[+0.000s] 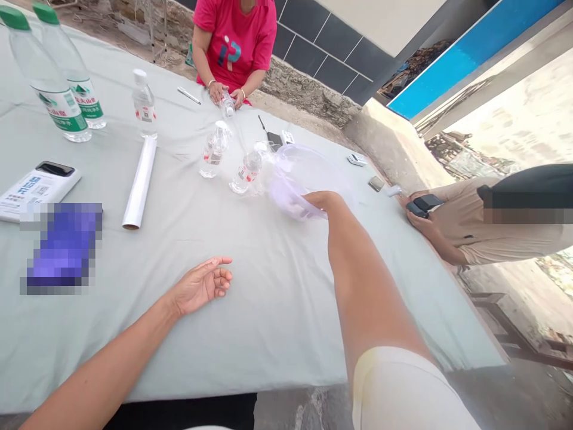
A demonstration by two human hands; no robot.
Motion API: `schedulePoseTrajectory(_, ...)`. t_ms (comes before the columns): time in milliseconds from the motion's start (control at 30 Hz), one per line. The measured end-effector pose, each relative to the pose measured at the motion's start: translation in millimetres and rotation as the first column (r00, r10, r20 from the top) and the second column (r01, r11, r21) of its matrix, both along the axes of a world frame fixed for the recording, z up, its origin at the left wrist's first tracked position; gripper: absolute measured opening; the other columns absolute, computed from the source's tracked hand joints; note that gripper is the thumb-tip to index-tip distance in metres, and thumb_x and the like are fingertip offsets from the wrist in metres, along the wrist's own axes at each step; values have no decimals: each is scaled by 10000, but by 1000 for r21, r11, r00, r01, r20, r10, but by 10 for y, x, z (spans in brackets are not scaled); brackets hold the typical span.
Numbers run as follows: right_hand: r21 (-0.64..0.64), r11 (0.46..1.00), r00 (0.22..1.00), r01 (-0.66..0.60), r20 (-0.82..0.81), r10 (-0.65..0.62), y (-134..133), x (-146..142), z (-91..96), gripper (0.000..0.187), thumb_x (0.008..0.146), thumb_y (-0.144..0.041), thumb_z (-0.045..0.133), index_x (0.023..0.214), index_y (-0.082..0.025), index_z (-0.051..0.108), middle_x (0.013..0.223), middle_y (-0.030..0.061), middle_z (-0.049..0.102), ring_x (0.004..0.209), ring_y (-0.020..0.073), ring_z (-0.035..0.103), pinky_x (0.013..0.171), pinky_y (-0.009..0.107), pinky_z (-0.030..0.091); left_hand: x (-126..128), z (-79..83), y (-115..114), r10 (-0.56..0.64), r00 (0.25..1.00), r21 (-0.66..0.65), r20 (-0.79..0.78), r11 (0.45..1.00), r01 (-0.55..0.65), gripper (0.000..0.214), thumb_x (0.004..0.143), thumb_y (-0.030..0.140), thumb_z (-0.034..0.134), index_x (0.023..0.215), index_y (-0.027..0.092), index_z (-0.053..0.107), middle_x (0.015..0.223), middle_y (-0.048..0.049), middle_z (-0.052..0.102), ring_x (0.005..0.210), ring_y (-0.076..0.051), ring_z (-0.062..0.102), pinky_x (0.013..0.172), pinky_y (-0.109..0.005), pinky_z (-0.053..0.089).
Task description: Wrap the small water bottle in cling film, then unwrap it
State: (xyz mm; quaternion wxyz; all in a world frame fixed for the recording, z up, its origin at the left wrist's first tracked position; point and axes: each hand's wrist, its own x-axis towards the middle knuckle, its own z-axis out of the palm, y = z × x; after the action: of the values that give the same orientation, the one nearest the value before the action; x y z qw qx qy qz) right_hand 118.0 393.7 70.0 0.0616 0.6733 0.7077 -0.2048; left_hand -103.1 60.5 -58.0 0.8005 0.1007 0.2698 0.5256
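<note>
A translucent purple plastic basin rests on the cloth toward the right of the table. My right hand grips its near rim, with most of the fingers hidden or blurred. Just left of the basin stands a small clear water bottle, with crinkled clear plastic around it. Another small bottle is farther left. My left hand lies open and empty over the cloth, fingers loosely bent and the palm turned sideways. A white roll is the closest thing beyond it.
Two large green-capped bottles, another small bottle, a white box and a blurred purple item are at left. Across the table a person holds a bottle. A second person's hands hold a dark device at right.
</note>
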Motion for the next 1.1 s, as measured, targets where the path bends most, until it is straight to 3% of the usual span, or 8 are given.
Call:
schedulePoseTrajectory(200,229,963,990,139,4,-143,-89,-272,65,417,863,-544,553,919,-162,712,1001,203,712,1082,383,633,948,548,474,7,-36,-15,20,1000,27,-6,999,-19,310,908,383,654,1126,164,636,872,-65,639,716,-133,618,620,-252,456)
schedulePoseTrajectory(300,583,794,967,170,-252,-22,-460,-317,75,412,957,-485,369,1036,-193,648,1165,156,656,1146,300,597,1010,477,451,7,-37,-34,21,1000,37,-15,999,-20,312,913,380,648,1133,160,630,887,-67,639,737,-138,625,641,-257,478)
schedulePoseTrajectory(367,682,715,845,151,-464,265,-949,-351,-44,327,940,-463,437,1032,-212,625,1036,101,679,977,246,644,918,425,503,0,-15,-48,40,999,37,-24,999,-39,327,903,392,659,1127,156,625,907,-73,642,778,-151,639,672,-267,502)
schedulePoseTrajectory(433,644,763,665,-57,-546,510,-1560,-403,-287,229,894,-445,562,981,-246,634,991,55,682,910,218,649,840,388,528,-16,31,-64,79,995,40,-55,996,-77,379,885,446,671,1134,165,614,952,-82,644,862,-180,653,719,-294,531)
schedulePoseTrajectory(567,614,703,417,-359,-569,709,-2603,-568,-925,138,858,-317,645,991,-289,672,954,53,655,860,213,633,748,379,542,-69,150,-103,132,944,142,-303,986,-92,468,832,533,704,1160,224,576,1033,-59,631,912,-196,645,750,-335,554)
schedulePoseTrajectory(833,305,941,199,-149,-923,330,-2922,-694,-1369,154,883,-397,630,946,-257,645,1000,43,656,912,190,636,794,343,538,-107,201,-127,188,721,235,-667,971,-36,396,736,463,784,987,189,647,894,-10,620,769,-133,592,682,-243,493)
schedulePoseTrajectory(1000,104,985,244,-137,-960,135,-2893,-636,-1378,534,779,-404,750,1258,-276,550,1031,28,668,901,175,646,784,306,540,-56,144,-130,303,568,297,-765,949,-106,378,756,478,732,973,180,647,844,-10,625,752,-147,591,675,-259,486)
schedulePoseTrajectory(1100,62,988,299,-139,-949,102,-2893,-635,-1365,398,783,-448,731,1114,-241,657,904,14,687,741,160,643,705,299,546,-28,118,-138,392,445,390,-805,915,-101,320,775,456,704,931,182,644,844,-4,618,749,-137,573,681,-253,472)
